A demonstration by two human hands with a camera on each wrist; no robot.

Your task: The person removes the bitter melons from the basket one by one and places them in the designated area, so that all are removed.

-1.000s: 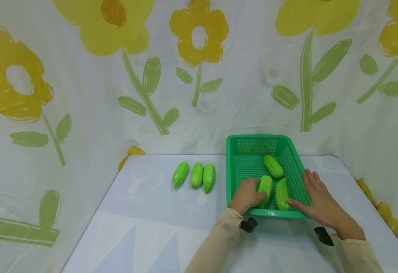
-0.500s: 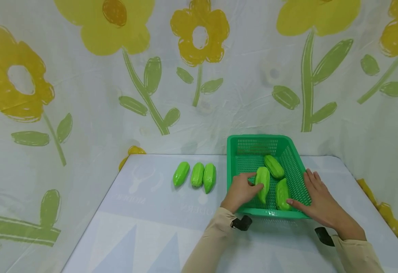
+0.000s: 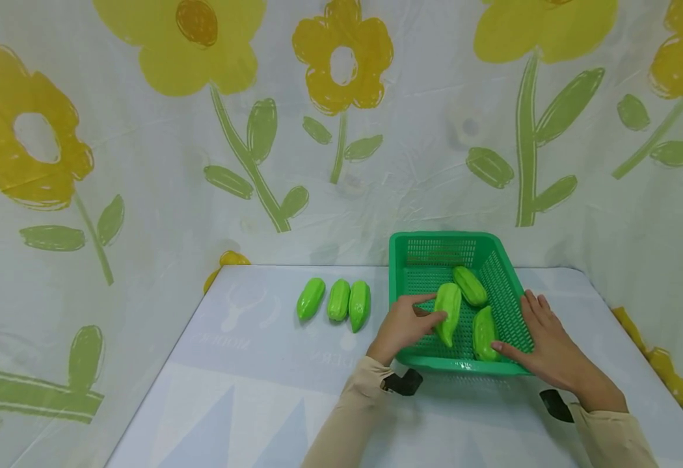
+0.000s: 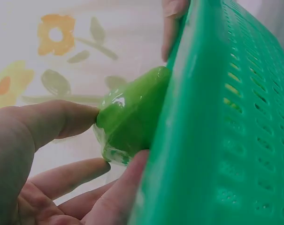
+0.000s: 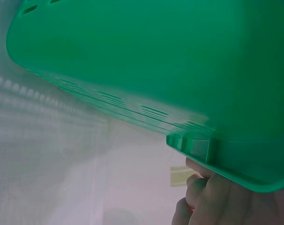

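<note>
My left hand (image 3: 406, 325) pinches a glossy green ridged vegetable (image 3: 448, 313), plump and pointed at one end. It is tilted over the left part of the green mesh basket (image 3: 458, 368). In the left wrist view, thumb and fingers grip the vegetable (image 4: 134, 112) beside the basket's rim (image 4: 179, 122). Inside the basket lie two similar vegetables, one at the back (image 3: 469, 286) and one near the front right (image 3: 484, 333). My right hand (image 3: 555, 348) rests along the basket's right rim with straight fingers outside and the thumb over the front corner.
Three more green vegetables lie in a row on the pale table (image 3: 230, 403), left of the basket: one apart (image 3: 311, 299), and a middle one (image 3: 338, 299) close beside the right one (image 3: 360, 305). A flower-printed curtain (image 3: 412, 162) hangs behind the table.
My left hand has lifted the vegetable from the basket's front area and moved it up and left. The right hand stays at the rim, and the basket has not moved.
</note>
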